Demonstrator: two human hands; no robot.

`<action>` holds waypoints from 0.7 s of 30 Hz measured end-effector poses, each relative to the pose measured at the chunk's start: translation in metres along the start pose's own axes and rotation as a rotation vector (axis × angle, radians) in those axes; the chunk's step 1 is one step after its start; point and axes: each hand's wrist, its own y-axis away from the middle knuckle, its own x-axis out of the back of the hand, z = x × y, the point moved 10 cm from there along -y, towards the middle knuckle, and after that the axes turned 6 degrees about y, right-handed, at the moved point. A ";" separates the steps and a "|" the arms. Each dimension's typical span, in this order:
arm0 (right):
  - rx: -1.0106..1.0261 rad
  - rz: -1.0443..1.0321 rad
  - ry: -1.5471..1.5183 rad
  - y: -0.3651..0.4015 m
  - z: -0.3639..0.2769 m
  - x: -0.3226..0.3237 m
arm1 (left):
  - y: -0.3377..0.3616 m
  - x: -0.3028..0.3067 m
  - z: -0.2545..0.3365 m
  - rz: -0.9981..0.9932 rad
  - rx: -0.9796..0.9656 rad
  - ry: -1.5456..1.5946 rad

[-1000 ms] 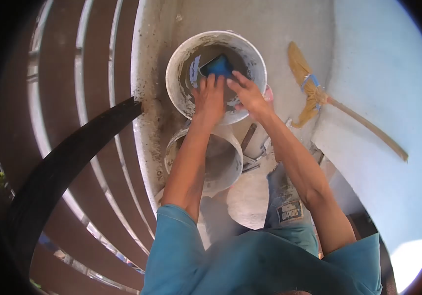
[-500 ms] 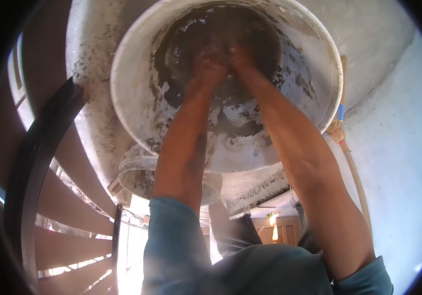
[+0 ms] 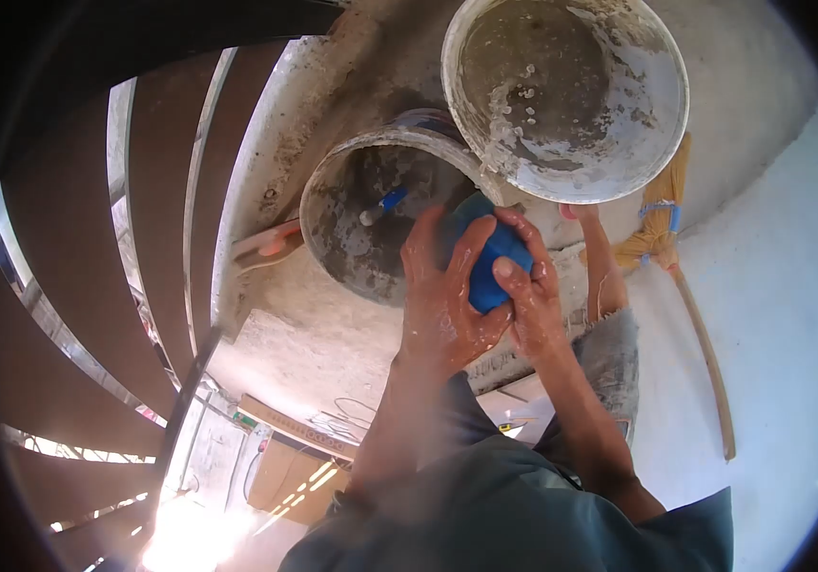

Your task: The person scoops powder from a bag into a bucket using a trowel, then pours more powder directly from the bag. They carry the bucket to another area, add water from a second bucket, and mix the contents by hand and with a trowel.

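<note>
Both hands are wet and wrapped round a soft blue sponge (image 3: pixel 499 272), pressing it from two sides. My left hand (image 3: pixel 445 300) has its fingers over the top and left side of it. My right hand (image 3: pixel 535 303) closes on its right side. Just beyond and to the left stands a smaller bucket (image 3: pixel 318 229), with a blue-handled tool (image 3: pixel 392 198) lying inside; what is at the tool's other end I cannot make out. Above right is a large white bucket (image 3: pixel 681 105) with murky water and bits of foam, its wall smeared with grey.
A straw broom (image 3: pixel 662 224) lies by the white wall at right, its stick pointing down. An orange-brown tool (image 3: pixel 269 245) lies left of the smaller bucket. Dark slats (image 3: pixel 94 257) curve along the left. A bare foot and leg (image 3: pixel 604 272) stand below the large bucket.
My hands have come up out of the water in the large bucket and now hold the blue sponge near the smaller bucket. The view has shifted, so the large bucket appears further right.
</note>
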 end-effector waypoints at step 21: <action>0.379 0.365 0.673 -0.101 -0.148 0.055 | -0.009 -0.046 -0.239 -0.610 0.165 -0.977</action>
